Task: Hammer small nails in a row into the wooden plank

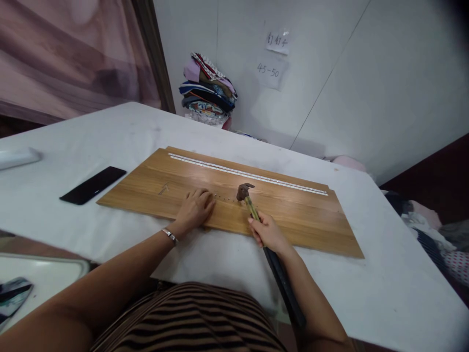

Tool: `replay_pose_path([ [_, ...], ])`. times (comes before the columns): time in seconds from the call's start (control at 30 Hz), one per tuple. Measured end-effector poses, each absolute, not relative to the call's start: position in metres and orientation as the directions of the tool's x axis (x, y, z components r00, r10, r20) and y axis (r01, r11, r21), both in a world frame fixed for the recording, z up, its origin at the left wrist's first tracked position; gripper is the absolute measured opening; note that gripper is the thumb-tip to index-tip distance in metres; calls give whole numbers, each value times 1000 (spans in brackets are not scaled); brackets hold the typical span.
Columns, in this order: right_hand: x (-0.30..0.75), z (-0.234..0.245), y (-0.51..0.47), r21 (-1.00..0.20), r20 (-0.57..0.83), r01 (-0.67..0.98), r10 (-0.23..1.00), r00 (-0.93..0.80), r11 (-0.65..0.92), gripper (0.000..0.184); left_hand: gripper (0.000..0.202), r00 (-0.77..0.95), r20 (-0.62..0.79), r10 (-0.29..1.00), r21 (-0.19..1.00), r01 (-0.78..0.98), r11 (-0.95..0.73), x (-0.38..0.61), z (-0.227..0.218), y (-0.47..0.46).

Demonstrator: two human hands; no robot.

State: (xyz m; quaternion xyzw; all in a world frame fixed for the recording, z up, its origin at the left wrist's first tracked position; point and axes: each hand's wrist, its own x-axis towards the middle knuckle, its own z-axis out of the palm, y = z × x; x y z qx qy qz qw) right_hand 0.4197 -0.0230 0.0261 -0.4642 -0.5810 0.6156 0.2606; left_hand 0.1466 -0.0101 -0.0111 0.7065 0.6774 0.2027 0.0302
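A claw hammer (245, 193) with a rusty head and a long, dark handle is in my right hand (269, 232), which grips it partway up the shaft. Its head is over the middle of a wooden board (300, 215). On the board's near half rests my left hand (197, 206), fingers curled and pressed together; what is between the fingertips, if anything, is hidden. Right beside those fingertips, a row of small nails (229, 198) runs along the wood toward the hammer. Several loose nails (163, 188) lie in a small group to the left.
Two white measuring strips (249, 175) lie along the board's far side. A black phone-like slab (93, 185) sits left of the board on the white-covered table (128, 129). Folded clothes (209, 90) are stacked by the wall. A white object (18, 158) is at far left.
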Motion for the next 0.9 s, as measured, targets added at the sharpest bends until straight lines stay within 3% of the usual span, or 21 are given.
replay_pose_path([
  [0.9,414,36,-25,-934,-301,307,871,-389,-186,29,33,11,227,974,291,953,-79,147,-9,-9],
])
